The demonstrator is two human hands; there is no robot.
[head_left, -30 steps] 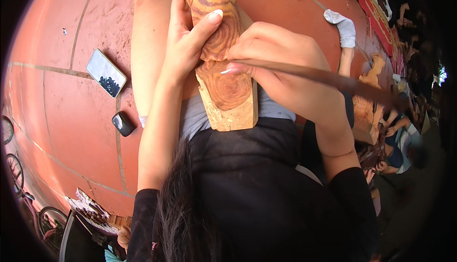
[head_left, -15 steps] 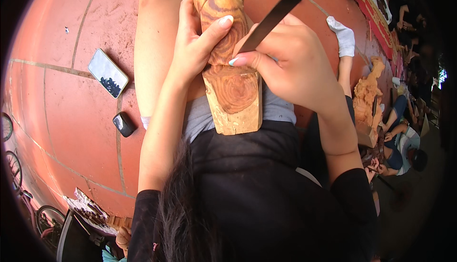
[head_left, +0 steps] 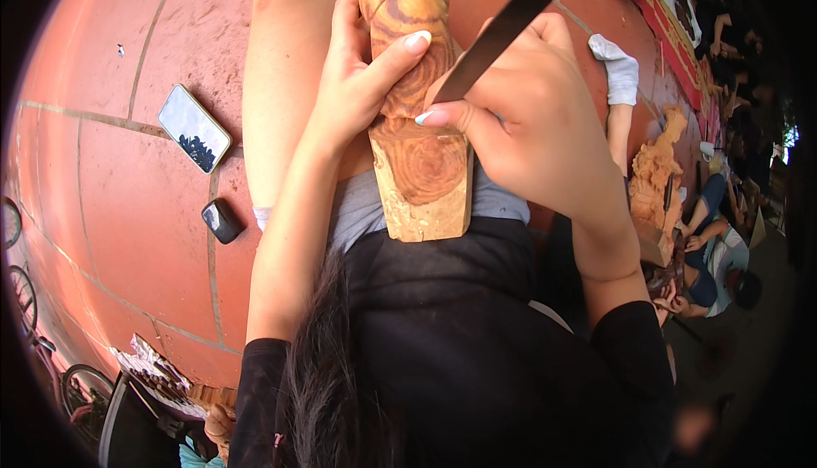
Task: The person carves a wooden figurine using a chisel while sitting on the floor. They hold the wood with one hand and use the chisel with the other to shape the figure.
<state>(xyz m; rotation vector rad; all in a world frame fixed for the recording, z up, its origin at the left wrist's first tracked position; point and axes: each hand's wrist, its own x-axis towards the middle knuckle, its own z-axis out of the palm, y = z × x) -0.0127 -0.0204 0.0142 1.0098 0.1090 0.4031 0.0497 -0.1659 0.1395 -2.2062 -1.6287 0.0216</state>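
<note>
A carved wooden figure (head_left: 421,166) with swirling brown grain lies along my lap, its squared, paler base toward my body. My left hand (head_left: 362,72) is closed around the figure's left side, thumb pressed on its rounded upper part. In a closed grip, my right hand (head_left: 540,123) holds a long, flat, dark file-like tool (head_left: 519,25). Its lower end goes in between thumb and fingers, beside the narrow waist of the figure above the base. Whether the tip touches the wood is hidden by the fingers. The figure's top end is cut off by the upper edge.
On the red tiled floor at left lie a phone (head_left: 195,128) and a small black case (head_left: 222,220). An orange-brown carving (head_left: 654,179) stands at right, near a foot in a white sock (head_left: 614,68). Other people sit farther right; bicycles are at far left.
The figure and my left hand have shifted slightly to the right. The tool has also moved a little right, with my right hand still gripping it.
</note>
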